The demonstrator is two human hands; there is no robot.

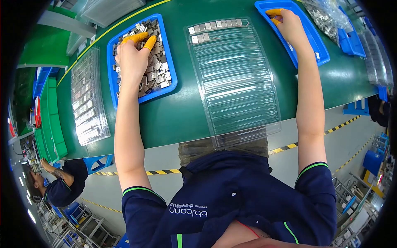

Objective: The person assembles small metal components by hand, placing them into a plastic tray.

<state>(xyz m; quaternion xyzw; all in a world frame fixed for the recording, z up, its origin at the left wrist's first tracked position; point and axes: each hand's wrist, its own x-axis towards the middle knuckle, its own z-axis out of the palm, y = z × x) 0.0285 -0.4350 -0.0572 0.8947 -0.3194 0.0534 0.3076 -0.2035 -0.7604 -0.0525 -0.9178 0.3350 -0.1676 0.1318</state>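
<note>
My left hand [133,56], with yellow finger cots on thumb and finger, reaches into a blue tray [173,80]. Beneath its slightly parted fingertips lies a heap of small metal USB plug shells [159,68]. My right hand [289,28] is at the far end of another blue tray [321,53], its yellow-covered fingers curled close together; whatever is between them is too small to make out. Between the hands lies a clear ribbed plastic tray [237,82]. Silver plug shells [217,25] fill its far row, and a few more sit at the left of the following row.
A filled clear tray [89,99] lies at the left on the green table [165,124]. Bagged metal parts [324,18] and stacked clear trays [378,53] are at the far right. Green bins [51,120] stand at the left, near another person [64,182].
</note>
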